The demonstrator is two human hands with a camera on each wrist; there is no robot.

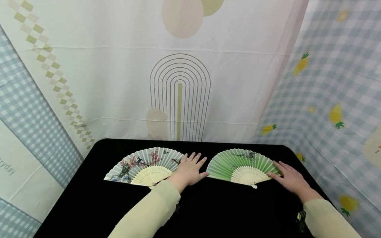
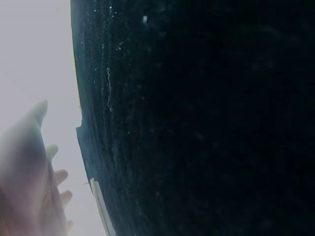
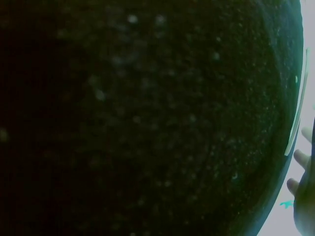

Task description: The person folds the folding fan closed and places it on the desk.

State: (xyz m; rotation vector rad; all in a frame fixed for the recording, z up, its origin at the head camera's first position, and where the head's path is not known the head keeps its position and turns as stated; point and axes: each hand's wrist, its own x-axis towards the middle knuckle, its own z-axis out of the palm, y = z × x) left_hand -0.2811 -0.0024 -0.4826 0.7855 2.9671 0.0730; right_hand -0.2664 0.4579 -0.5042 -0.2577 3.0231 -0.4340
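Two spread paper fans lie on the black desk, in the lower half of the head view. The floral fan, with its pink blossoms and pale ribs, is left of centre; the green fan sits right of centre, its rib end pointing down the frame.

The person's hands are well apart from each other. The left hand has its fingers straight and spread over the right end of the floral fan, thumb pointing toward the green fan's left tip. The right hand is at the green fan's right end, fingers extended over that edge; whether either one presses down, I can't tell. Both wear pale sleeves.

Behind the desk hangs a white cloth with arches, and blue checked cloth with yellow fruit fills the right side.
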